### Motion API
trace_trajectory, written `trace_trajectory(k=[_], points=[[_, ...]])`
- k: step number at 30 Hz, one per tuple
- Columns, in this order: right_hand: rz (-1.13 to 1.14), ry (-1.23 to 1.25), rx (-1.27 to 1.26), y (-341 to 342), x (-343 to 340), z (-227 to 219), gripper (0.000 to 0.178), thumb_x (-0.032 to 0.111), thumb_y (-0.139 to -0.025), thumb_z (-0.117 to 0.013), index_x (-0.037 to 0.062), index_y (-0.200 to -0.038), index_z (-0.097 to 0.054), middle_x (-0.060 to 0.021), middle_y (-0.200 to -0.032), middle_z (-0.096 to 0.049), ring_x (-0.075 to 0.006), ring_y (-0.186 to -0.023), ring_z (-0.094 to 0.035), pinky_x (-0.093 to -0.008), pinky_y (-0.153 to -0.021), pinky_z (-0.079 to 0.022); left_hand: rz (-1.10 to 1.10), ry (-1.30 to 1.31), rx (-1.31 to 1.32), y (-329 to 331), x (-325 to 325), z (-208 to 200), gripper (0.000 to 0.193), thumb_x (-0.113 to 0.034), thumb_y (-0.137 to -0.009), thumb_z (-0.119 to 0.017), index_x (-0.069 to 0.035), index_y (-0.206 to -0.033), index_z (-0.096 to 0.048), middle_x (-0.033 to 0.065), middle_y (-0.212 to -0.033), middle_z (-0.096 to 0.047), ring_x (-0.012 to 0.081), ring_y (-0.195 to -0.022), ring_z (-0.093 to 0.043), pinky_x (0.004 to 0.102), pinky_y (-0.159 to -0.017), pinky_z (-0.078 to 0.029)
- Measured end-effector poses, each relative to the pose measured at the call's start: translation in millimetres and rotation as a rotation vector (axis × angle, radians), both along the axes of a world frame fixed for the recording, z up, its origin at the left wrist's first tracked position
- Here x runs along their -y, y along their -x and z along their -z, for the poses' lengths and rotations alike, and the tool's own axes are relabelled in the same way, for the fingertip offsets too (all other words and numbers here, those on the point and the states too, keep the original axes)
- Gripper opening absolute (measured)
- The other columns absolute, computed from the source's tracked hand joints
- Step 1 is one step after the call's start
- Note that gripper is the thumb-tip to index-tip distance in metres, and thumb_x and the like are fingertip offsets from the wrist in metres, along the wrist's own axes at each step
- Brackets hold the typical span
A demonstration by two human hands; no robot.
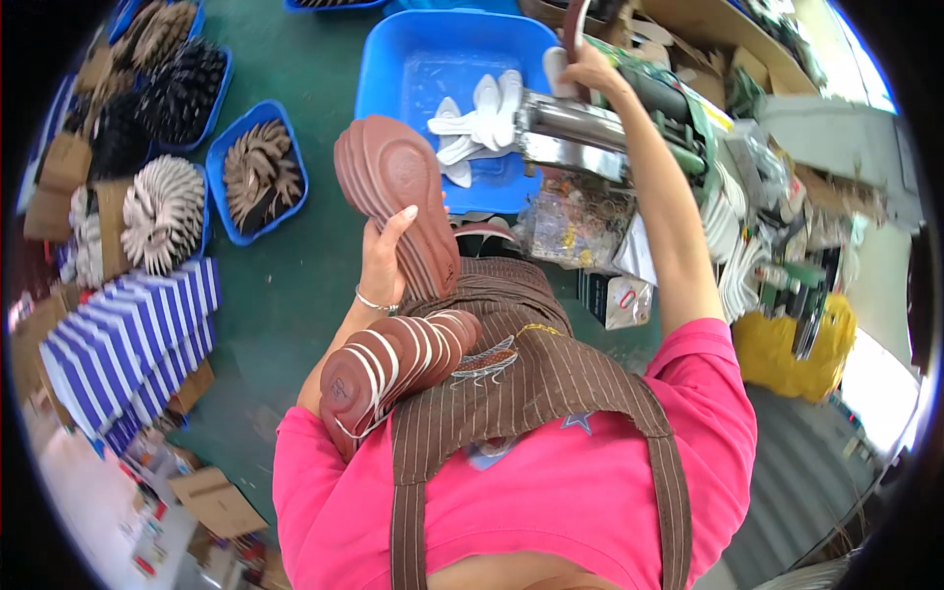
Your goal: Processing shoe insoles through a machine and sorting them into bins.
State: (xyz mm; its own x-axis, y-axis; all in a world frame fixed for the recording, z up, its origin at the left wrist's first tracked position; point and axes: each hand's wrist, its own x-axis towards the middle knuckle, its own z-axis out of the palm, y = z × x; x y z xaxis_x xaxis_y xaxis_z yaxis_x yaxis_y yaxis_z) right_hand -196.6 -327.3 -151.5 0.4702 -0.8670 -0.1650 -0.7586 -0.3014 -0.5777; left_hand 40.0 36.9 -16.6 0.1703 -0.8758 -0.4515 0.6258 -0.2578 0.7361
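Observation:
My left hand (383,258) is closed round a stack of reddish-brown shoe soles (393,187), its thumb across the top sole. Against my left forearm and apron lies another bundle of brown soles (359,383) with white pieces between them. Up at the right, my right hand (590,71) grips a curved brown piece (574,29), which looks like a sole seen edge-on. Its fingers are partly hidden. Just below that hand is the shiny metal arm of a green machine (570,123). White insole-shaped pieces (482,118) lie in the blue tub (379,74) in front of me.
To the left, blue baskets (258,231) hold soles in brown, black and white. A blue-and-white striped cloth (128,344) covers something beside them. A clear tray of small parts (580,221) sits under the machine. A yellow bag (796,349) lies at the right.

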Motion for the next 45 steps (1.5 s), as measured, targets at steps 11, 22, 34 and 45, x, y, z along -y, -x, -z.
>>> trace_trajectory(k=[11, 22, 34, 45], points=[[0.1, 0.236, -0.112, -83, 32, -63, 0.034, 0.025, -0.064, -0.067, -0.0001, -0.087, -0.062, -0.0245, -0.081, -0.064, -0.0393, -0.083, -0.063, -0.0447, -0.073, -0.049, -0.19, -0.061, 0.469, -20, -21, 1, 0.032, -0.015, -0.079, -0.069, 0.004, -0.1, -0.056, 0.0076, -0.09, -0.063, 0.0118, -0.08, -0.059, 0.0257, -0.072, -0.046], [-0.17, 0.312, 0.392, -134, -119, -23, 0.058, 0.012, -0.074, -0.059, -0.0044, -0.126, -0.04, -0.0268, -0.109, -0.055, -0.0415, -0.101, -0.053, -0.0402, -0.089, -0.043, -0.029, 0.03, 0.533, -21, 2, 5, 0.033, -0.015, -0.078, -0.07, 0.003, -0.103, -0.057, 0.009, -0.093, -0.064, 0.013, -0.083, -0.06, 0.0272, -0.073, -0.047], [0.723, -1.012, 1.2, -69, -292, -105, 0.079, 0.065, -0.086, -0.025, 0.0037, -0.135, -0.031, -0.0091, -0.134, -0.042, -0.0191, -0.119, -0.045, -0.0352, -0.101, -0.035, 0.107, -0.032, 0.56, 33, 60, -4, 0.039, -0.017, -0.073, -0.077, 0.007, -0.097, -0.058, 0.0117, -0.093, -0.064, 0.0157, -0.083, -0.06, 0.0284, -0.073, -0.049], [0.773, -0.428, 1.194, -44, -325, -116, 0.021, 0.002, -0.079, -0.065, -0.0025, -0.1, -0.062, -0.006, -0.094, -0.066, -0.0114, -0.084, -0.06, -0.0257, -0.076, -0.048, 0.071, 0.132, 0.547, 53, 64, 24, 0.045, -0.018, -0.075, -0.075, 0.004, -0.107, -0.054, 0.0098, -0.092, -0.063, 0.0163, -0.079, -0.06, 0.0296, -0.072, -0.049]])
